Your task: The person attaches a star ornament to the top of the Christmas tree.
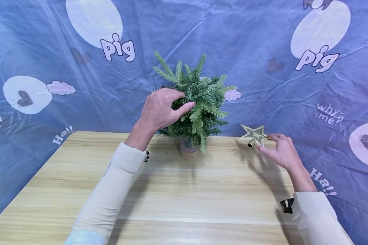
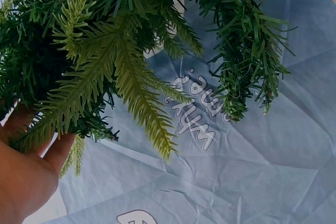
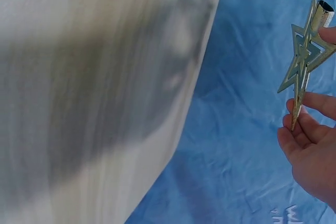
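A small artificial Christmas tree (image 1: 199, 98) with green branches stands upright on a round wooden base (image 1: 189, 151). My left hand (image 1: 162, 107) is at the tree's left side, its thumb and index finger apart among the needles. In the left wrist view, a light-green branch (image 2: 142, 98) spreads beside the left hand (image 2: 26, 182); some fingertips are hidden by foliage. To the right of the tree, my right hand (image 1: 279, 149) pinches a gold star tree topper (image 1: 256, 135) by its edge. The topper's short tube (image 3: 323, 14) shows in the right wrist view.
The tree stands on a light wooden table (image 1: 202, 204), near its back edge. Behind hangs a wrinkled blue cloth (image 1: 171, 27) printed with words and shapes; it also runs down both sides of the table.
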Action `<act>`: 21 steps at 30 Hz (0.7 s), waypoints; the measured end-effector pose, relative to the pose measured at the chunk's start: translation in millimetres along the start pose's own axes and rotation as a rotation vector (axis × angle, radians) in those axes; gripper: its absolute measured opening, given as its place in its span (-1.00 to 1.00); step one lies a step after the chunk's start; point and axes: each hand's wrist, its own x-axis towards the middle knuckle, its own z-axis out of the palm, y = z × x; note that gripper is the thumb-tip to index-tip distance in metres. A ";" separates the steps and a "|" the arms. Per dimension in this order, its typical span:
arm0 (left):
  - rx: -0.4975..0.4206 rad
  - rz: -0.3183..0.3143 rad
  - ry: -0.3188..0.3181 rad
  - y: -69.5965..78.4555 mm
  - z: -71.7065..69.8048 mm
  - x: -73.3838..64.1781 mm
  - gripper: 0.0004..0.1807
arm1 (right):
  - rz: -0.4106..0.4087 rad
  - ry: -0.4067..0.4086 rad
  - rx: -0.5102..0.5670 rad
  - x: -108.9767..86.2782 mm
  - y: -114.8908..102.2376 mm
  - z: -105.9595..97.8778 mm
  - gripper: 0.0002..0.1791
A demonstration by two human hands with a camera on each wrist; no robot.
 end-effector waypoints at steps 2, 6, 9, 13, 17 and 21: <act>0.001 0.002 -0.003 0.4 0.5 0.2 -0.46 | -0.002 0.019 -0.002 -0.1 -3.6 -1.5 -0.09; 0.006 -0.004 -0.008 1.0 0.5 0.1 -0.45 | -0.004 0.046 -0.001 2.0 -11.0 -4.9 -0.11; 0.008 -0.008 -0.011 1.0 0.8 -0.1 -0.44 | 0.000 0.045 -0.001 3.6 -14.9 -7.4 -0.11; 0.013 -0.008 -0.010 0.6 0.5 0.1 -0.43 | 0.010 0.037 0.013 5.4 -20.7 -9.3 -0.10; 0.015 -0.006 -0.005 0.4 -0.6 0.0 -0.42 | 0.016 0.047 0.033 7.9 -27.6 -9.6 -0.11; 0.013 -0.001 -0.002 0.3 -0.8 -0.2 -0.41 | 0.021 0.049 0.047 10.3 -32.8 -8.4 -0.12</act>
